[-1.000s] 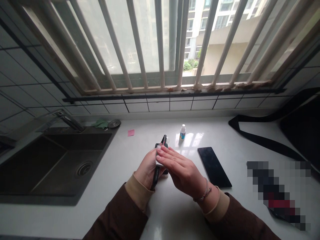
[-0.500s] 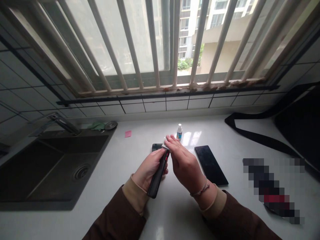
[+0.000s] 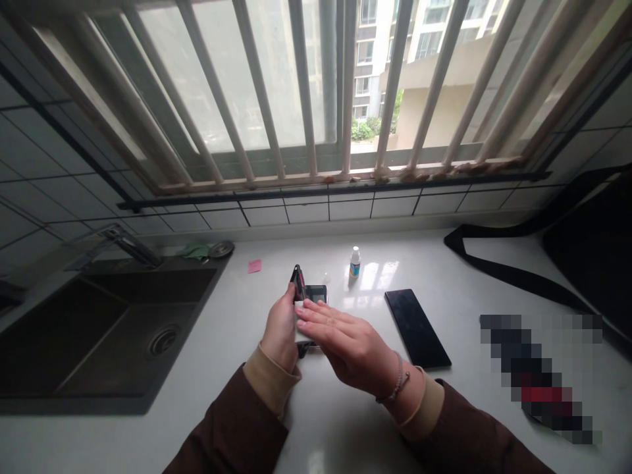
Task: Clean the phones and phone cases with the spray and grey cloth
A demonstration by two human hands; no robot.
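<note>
My left hand point(image 3: 280, 326) is closed around a slim black handheld device point(image 3: 298, 280) with red marks on its side; its upper end rises above the thumb. Against that device my right hand point(image 3: 348, 336) presses a small folded white wipe point(image 3: 301, 334), its fingers long and close together, the thumb hidden. Behind the hands, a flat device with a dark screen point(image 3: 318, 293) lies on the counter, partly covered. Beyond it stands a small white bottle point(image 3: 355, 263) with a blue label. To the right of my right hand lies a black phone point(image 3: 417, 329).
At left is a dark sink point(image 3: 123, 342) with a faucet point(image 3: 131, 243). A pink sticky note point(image 3: 254, 266) lies on the white counter point(image 3: 345, 421). A black strap point(image 3: 513, 263) leads to a dark bag point(image 3: 592, 230) at right, near a blurred-out object point(image 3: 543, 388). Window bars stand behind.
My left hand has turned the black device, so its long end now points up and away rather than towards me. My right hand has shifted left and down with the white wipe.
</note>
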